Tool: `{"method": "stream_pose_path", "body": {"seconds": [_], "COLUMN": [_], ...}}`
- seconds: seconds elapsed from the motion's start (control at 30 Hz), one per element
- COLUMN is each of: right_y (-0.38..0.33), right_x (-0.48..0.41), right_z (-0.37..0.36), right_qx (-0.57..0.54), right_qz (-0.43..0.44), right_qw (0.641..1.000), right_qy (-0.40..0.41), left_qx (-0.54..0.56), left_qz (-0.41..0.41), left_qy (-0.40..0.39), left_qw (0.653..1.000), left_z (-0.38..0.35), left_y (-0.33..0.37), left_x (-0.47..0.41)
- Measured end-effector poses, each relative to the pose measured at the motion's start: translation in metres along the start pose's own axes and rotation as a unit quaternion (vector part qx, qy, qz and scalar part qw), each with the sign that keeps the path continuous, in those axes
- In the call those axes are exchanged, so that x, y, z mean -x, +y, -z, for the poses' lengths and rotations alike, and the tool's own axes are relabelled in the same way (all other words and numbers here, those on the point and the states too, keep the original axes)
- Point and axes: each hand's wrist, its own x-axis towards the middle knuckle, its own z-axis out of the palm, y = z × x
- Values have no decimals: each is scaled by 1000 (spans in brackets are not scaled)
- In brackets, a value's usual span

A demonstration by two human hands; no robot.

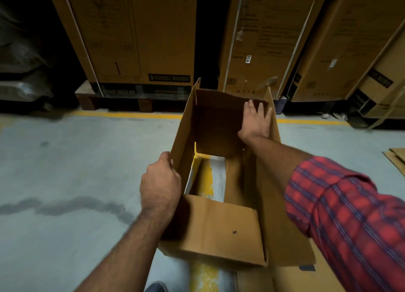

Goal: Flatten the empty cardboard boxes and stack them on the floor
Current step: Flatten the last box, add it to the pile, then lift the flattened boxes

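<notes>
Open brown cardboard box (219,237) is matt and creased, grey concrete floor (65,160) smooth with dull sheen, yellow painted floor line (205,276) chipped, red-and-blue checked sleeve (350,215) woven cloth.

One open box (219,226), two hands (161,182) (256,120) — at least three tall cartons (131,39) (263,39) (339,50) behind.

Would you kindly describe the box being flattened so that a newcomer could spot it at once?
Find the tall printed cartons standing behind the yellow floor line. Just before them is a smaller plain box. It alone is open through, floor visible inside, left hand gripping its wall, right hand flat against the inside.
</notes>
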Motion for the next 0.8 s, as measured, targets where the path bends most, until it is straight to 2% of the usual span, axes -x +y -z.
{"method": "stream_pose_path", "body": {"seconds": [0.07,0.1,0.17,0.27,0.33,0.4,0.43,0.47,0.53,0.57,0.63,0.8], "right_y": [20,29,48,75,85,85,83,82,80,78,76,69], "right_x": [-15,-19,-27,-30,-29,-23,-19,-17,-12,-10,-4,6], "right_z": [10,16,21,29,31,32,33,34,37,37,38,23], "right_qx": [83,67,-34,-109,-124,-130,-129,-126,-118,-110,-66,100], "right_qz": [-53,-91,-149,-174,-160,-137,-129,-119,-106,-106,-103,-57], "right_qw": [995,994,988,978,979,982,983,985,987,988,992,993], "right_qy": [5,-3,-29,-29,-28,-30,-25,-17,-8,-12,-26,-24], "left_qx": [6,6,3,-24,-135,-275,-313,-341,-397,-418,-427,-425], "left_qz": [2,3,4,-7,-52,-141,-196,-259,-357,-368,-349,-326], "left_qy": [4,8,15,2,-14,15,11,-20,-150,-227,-344,-503], "left_qw": [1000,1000,1000,1000,989,951,929,904,832,799,760,679], "left_z": [0,-1,-2,-1,2,5,2,-5,-27,-41,-64,-80], "left_y": [-2,-3,-8,-8,-4,7,15,24,34,36,32,10], "left_x": [2,2,0,-3,1,7,12,18,33,39,44,17]}}
